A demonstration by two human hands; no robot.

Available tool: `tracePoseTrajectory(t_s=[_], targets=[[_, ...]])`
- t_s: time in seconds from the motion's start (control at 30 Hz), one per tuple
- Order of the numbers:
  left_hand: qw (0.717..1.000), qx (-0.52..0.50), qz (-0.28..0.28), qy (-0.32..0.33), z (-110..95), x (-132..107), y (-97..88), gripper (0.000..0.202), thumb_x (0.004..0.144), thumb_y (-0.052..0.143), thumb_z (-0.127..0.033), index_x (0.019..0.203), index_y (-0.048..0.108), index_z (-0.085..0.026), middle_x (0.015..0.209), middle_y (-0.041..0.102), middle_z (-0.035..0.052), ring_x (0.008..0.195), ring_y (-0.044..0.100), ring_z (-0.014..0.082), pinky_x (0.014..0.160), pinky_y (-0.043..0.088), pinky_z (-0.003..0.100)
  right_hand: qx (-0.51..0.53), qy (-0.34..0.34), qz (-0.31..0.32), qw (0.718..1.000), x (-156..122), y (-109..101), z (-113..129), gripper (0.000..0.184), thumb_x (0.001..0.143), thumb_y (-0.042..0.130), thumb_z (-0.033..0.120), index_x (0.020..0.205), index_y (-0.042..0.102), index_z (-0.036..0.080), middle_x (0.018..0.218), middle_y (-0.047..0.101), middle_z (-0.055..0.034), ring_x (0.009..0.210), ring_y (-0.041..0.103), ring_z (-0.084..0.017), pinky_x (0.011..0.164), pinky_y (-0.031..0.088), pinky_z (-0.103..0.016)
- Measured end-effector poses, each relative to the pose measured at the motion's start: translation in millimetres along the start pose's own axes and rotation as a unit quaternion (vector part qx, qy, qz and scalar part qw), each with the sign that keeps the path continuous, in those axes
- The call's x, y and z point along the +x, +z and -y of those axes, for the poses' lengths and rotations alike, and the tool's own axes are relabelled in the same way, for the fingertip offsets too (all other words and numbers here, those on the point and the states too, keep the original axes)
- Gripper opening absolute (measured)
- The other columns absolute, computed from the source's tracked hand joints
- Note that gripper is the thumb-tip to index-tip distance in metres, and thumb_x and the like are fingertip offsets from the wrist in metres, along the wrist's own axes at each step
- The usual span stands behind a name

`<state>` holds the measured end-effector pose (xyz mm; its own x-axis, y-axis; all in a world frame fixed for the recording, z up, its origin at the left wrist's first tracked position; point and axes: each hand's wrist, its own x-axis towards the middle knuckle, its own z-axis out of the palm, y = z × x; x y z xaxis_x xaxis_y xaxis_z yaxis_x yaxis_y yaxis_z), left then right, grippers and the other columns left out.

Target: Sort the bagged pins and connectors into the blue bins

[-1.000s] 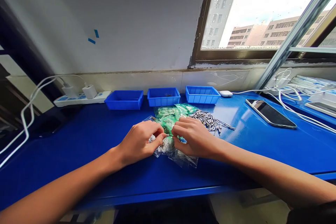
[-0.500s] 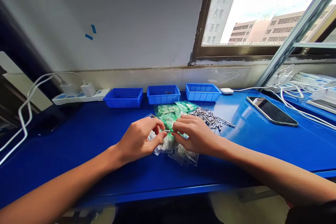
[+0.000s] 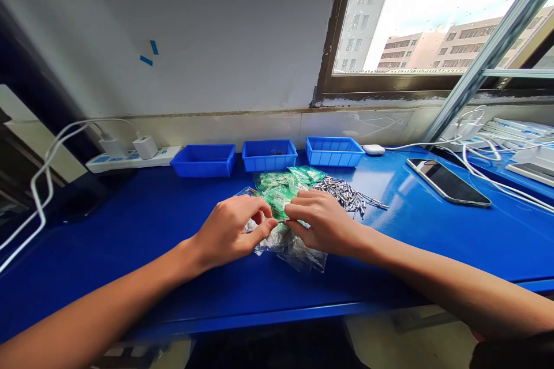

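My left hand (image 3: 236,225) is closed in a pinch, its thumb and forefinger on one end of a thin metal pin (image 3: 283,220). The pin's other end is pinched between the thumb and fingers of my right hand (image 3: 322,218). Most of the pin is covered by fingertips. Beneath both hands lie clear plastic bags (image 3: 303,255) and green plastic bags (image 3: 272,181), with small pieces inside that I cannot make out. A loose pile of metal pins (image 3: 346,193) spreads just beyond my right hand.
Three blue bins line the wall: left bin (image 3: 203,168), middle bin (image 3: 269,162) and right bin (image 3: 335,158). A phone (image 3: 450,182) and white cables (image 3: 476,153) are on the right. A power strip (image 3: 160,157) sits at left, and a metal post (image 3: 480,63) slants at right.
The pin between my fingertips has dropped slightly and less of it shows. My left thumb tip has moved a little to the right and down. The rest looks the same.
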<state>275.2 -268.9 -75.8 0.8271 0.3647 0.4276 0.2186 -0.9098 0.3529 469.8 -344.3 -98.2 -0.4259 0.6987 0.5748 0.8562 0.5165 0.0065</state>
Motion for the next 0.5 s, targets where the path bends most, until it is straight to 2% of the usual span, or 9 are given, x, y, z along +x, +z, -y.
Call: tracePoseTrajectory(t_s=[0.27,0.5], targets=[[0.999,-0.033,0.036,-0.006,-6.9,0.0,0.4,0.019,0.086,0.049,-0.033,0.077,0.058,-0.018,0.070,0.062,0.0004,0.064,0.055,0.0131,0.060,0.043,0.025,-0.060,-0.020,0.003,0.998,-1.5,0.7,4.3,0.019,0.081,0.048,0.010,0.065,0.049,0.019,0.055,0.048,0.0020,0.056,0.037,-0.012,0.056,0.021,-0.028],[1.000,0.011,-0.004,0.009,-7.1,0.3,2.6,0.016,0.082,0.048,-0.019,0.068,0.055,-0.018,0.064,0.060,-0.0009,0.058,0.053,0.0118,0.056,0.039,0.023,-0.083,-0.017,-0.003,0.996,-0.4,-1.0,8.3,0.017,0.086,0.051,0.020,0.069,0.051,0.018,0.059,0.053,0.0010,0.056,0.041,-0.012,0.055,0.024,-0.028]])
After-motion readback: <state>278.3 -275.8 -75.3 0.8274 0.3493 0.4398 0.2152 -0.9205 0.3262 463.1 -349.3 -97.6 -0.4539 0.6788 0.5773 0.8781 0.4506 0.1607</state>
